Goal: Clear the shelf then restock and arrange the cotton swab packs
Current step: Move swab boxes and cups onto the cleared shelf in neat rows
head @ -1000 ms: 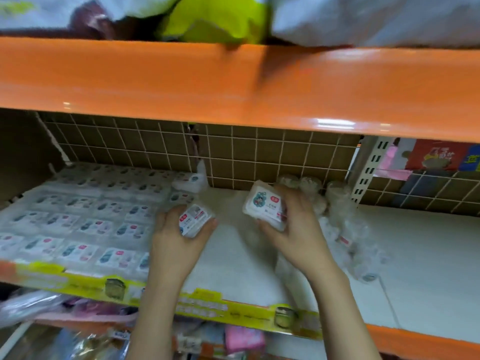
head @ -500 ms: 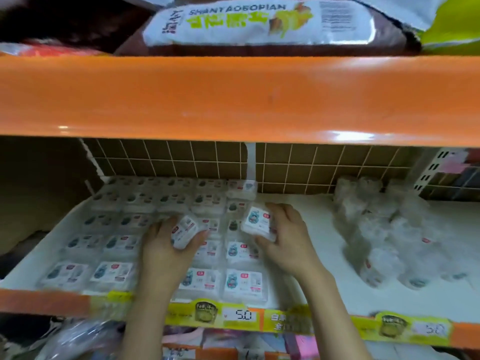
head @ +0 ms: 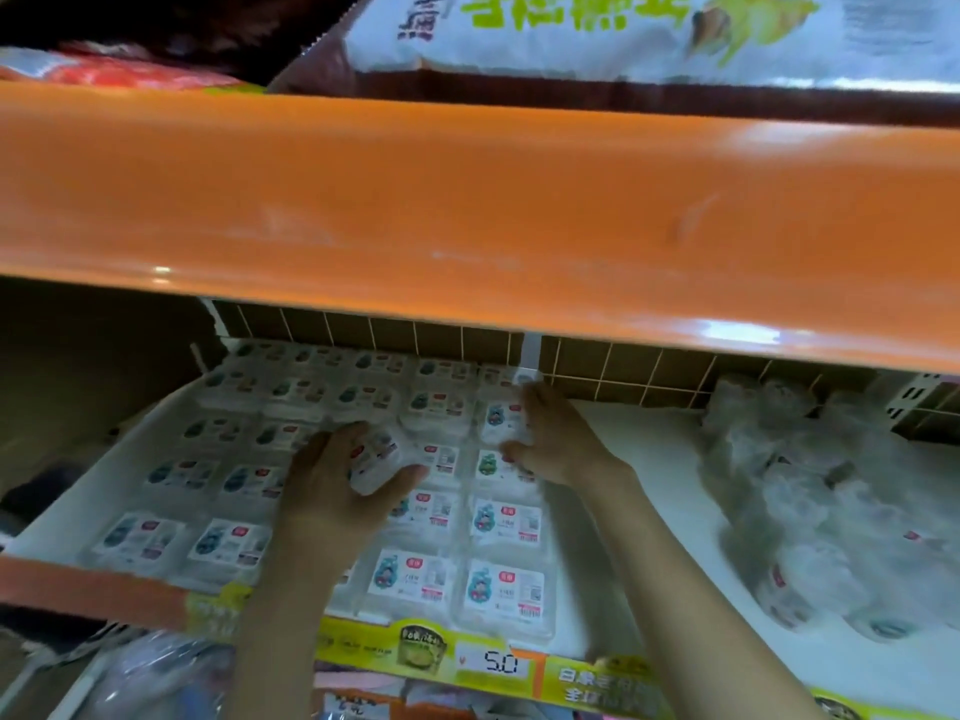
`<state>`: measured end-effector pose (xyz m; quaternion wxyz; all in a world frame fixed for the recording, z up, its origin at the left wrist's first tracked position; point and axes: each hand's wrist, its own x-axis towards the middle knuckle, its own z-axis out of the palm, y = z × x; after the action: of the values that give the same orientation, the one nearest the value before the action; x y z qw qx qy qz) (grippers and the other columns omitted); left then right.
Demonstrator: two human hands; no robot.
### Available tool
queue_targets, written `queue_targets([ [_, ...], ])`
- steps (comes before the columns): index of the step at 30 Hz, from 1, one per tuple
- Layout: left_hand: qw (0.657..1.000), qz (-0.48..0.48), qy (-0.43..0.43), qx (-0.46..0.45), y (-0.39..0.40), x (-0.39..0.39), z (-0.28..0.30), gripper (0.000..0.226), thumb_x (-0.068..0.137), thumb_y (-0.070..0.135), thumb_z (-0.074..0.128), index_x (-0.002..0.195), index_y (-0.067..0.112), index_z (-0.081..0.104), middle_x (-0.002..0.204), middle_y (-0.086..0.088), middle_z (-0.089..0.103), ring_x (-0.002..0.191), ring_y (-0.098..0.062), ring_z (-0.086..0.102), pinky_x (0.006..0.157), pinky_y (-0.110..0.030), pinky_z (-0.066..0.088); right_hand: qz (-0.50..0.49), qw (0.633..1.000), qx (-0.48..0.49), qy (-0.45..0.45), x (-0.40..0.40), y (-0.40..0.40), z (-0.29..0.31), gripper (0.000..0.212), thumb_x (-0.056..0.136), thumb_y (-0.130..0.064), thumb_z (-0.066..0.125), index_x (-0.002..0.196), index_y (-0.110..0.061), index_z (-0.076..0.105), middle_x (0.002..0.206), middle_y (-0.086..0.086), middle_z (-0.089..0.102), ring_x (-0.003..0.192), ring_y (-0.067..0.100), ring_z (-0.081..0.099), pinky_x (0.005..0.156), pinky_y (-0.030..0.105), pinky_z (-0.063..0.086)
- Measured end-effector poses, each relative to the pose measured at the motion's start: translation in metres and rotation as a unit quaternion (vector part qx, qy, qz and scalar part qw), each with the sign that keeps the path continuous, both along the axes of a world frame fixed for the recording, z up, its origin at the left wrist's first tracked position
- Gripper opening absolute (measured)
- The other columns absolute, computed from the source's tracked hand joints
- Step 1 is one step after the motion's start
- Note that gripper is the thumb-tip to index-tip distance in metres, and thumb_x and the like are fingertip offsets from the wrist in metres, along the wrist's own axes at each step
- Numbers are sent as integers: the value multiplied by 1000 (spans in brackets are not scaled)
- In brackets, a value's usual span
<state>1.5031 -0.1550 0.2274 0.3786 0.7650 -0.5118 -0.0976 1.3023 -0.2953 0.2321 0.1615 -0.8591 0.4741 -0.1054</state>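
Observation:
Flat cotton swab packs (head: 506, 589) with white labels lie in rows over the left half of the white shelf (head: 649, 491). My left hand (head: 332, 485) is closed around one loose pack (head: 376, 457), tilted just above the middle rows. My right hand (head: 558, 441) reaches to the back of the rightmost column. Its fingers lie straight along the right edge of a pack (head: 498, 418) that rests flat in the row, with the thumb apart at the pack's near corner.
A heap of clear-wrapped packs (head: 810, 511) lies on the right part of the shelf. The orange edge of the upper shelf (head: 467, 210) hangs low overhead, with bags (head: 623, 33) on it. A wire grid (head: 415, 337) backs the shelf. A yellow price strip (head: 493, 662) runs along the front.
My right hand moved back and set its pack flat into the rightmost column. My left hand still holds its pack, a little further in. The camera came closer.

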Motion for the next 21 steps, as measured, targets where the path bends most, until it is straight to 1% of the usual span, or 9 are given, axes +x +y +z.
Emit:
queue_targets([
  [2,1000,-2,-11,1,-1,0,0,93,53,81,55,125,22,55,122,-5,55,112,-28,51,91,-40,46,8,1000,-2,12,3,-1,-3,72,86,-29,61,145,-11,24,146,10,31,129,25,33,103,30,32],
  [5,1000,-5,-12,5,-6,2,-1,80,65,61,75,130,21,52,129,-6,50,118,-29,47,95,-39,43,39,998,-27,45,7,-2,-10,67,89,-29,52,143,-4,22,148,16,26,135,31,24,108,34,24],
  [8,999,-16,-28,3,-10,7,-5,75,70,43,78,134,17,49,133,-11,45,120,-33,43,96,-42,41,38,996,-55,58,10,-2,-14,70,89,-32,49,146,-6,17,153,14,18,140,29,15,109,35,19],
  [10,999,-36,-24,6,-11,12,-6,80,69,47,79,135,16,47,134,-12,43,121,-32,40,97,-41,39,25,995,-61,72,12,-3,-14,72,88,-32,50,146,-9,16,154,10,15,141,26,12,109,37,17],
  [11,998,-48,-24,12,-11,14,-6,85,66,55,77,136,16,46,134,-11,42,122,-31,38,97,-40,38,15,995,-62,79,15,-2,-12,73,86,-31,51,147,-10,16,154,8,14,142,26,10,111,39,15],
  [13,997,-68,-28,22,-12,21,-3,93,60,67,62,136,16,45,133,-9,42,121,-27,37,96,-35,35,-8,994,-69,82,25,2,-11,75,82,-33,51,147,-11,18,154,8,16,142,27,9,112,42,13],
  [16,995,-93,-32,30,-12,42,0,87,61,61,59,134,15,48,129,-10,46,119,-28,41,94,-34,37,-26,993,-98,60,51,22,-8,73,78,-37,44,144,-8,29,150,12,26,139,33,19,110,43,22],
  [19,992,-112,-45,23,-8,74,-2,80,62,56,68,127,13,55,122,-11,53,113,-30,49,91,-32,39,-48,990,-135,-13,87,46,-16,57,75,-29,56,126,-5,53,135,18,48,129,40,39,106,50,33],
  [21,993,-104,-48,30,-1,98,-4,76,66,48,80,129,14,54,125,-10,51,117,-28,45,95,-33,38,-78,986,-144,-23,112,59,-21,55,74,-28,61,124,-5,56,131,22,52,124,44,44,104,51,34],
])
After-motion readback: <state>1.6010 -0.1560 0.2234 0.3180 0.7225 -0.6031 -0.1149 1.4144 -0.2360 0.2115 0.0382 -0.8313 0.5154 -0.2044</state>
